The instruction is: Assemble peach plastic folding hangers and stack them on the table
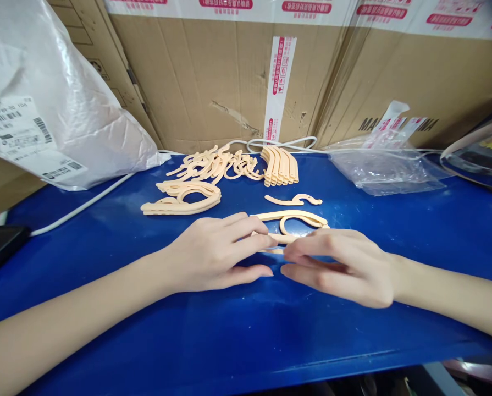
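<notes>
Cardboard boxes [229,82] wall the far side of the blue table [246,330]. Near centre, left hand [213,253] and right hand [344,267] meet, fingertips pinching a thin peach strip [281,238] just beside a curved hanger piece [299,220]. Uneven pressure could snap or flick it away.

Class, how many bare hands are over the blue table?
2. The left hand is left of centre on the blue table, the right hand beside it; both touch a curved peach plastic strip. None hidden.
</notes>
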Demonstrator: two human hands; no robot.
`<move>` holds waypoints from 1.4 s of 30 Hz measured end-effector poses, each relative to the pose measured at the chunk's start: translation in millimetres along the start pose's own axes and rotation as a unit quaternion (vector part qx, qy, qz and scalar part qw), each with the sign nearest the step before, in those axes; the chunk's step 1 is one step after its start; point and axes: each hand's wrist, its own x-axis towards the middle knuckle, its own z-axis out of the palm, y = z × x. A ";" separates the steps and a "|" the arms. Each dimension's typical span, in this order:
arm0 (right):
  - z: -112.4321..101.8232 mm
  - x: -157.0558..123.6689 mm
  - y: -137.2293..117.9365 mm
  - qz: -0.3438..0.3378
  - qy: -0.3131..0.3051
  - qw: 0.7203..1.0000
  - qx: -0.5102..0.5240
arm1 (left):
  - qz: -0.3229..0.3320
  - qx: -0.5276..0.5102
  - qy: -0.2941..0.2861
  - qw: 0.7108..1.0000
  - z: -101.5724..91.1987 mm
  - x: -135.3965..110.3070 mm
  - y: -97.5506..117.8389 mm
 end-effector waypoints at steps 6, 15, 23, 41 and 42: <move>3.1 -2.1 1.7 -0.144 0.009 0.982 -0.122 | 0.025 0.022 -0.006 0.999 0.7 2.4 2.0; 1.4 -2.7 20.4 0.016 0.112 0.984 -0.136 | -0.049 -0.004 0.019 0.999 3.5 -4.0 -0.6; 6.1 0.8 19.9 0.054 -0.027 0.970 -0.236 | -0.110 0.035 0.062 0.991 5.2 -5.3 -1.5; 5.8 -0.6 15.9 -0.109 -0.033 0.962 -0.249 | -0.162 0.040 0.036 0.985 5.7 -3.3 -1.8; 5.8 -1.1 15.7 -0.113 -0.032 0.961 -0.250 | -0.163 0.039 0.036 0.985 5.9 -3.3 -2.0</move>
